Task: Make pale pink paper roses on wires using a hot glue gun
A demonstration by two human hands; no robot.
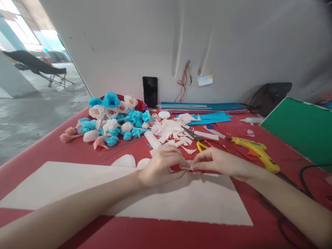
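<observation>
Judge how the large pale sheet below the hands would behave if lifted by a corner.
The pale sheet would probably be floppy and light for its size, since its edges look paper-thin. It may tear fairly easily, judging by its slightly ragged near edge. Rolling or tipping seems unlikely, as it lies flat on the red table.

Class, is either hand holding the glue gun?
No; the left hand and right hand pinch pale paper while the glue gun lies on the table.

There are two hands (pixel 164 162), one phone (pixel 150 92), one glue gun (pixel 255 150), one green board (pixel 302 129) and over a dozen paper flowers (pixel 111 124).
</observation>
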